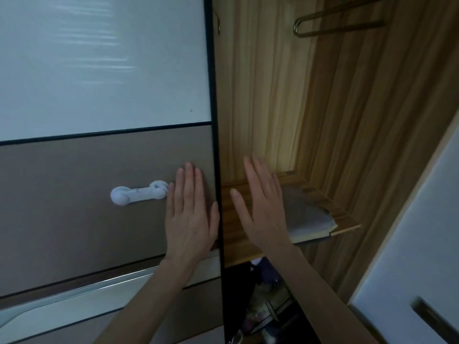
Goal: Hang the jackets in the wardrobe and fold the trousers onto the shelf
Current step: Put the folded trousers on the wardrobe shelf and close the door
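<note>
A: I log the wardrobe (273,95) open; folded trousers (305,214) lie on its shelf (347,227), beside my right hand (263,207).

B: Grips?

A: Both released, fingers straight; left hand (188,212) flat on the door (99,207). Cloth looks soft, light; I'd lift it under the fold.

A home bedroom: wood-lined wardrobe (273,95), hangers (335,23), folded trousers (305,214) on shelf (248,239).
</note>
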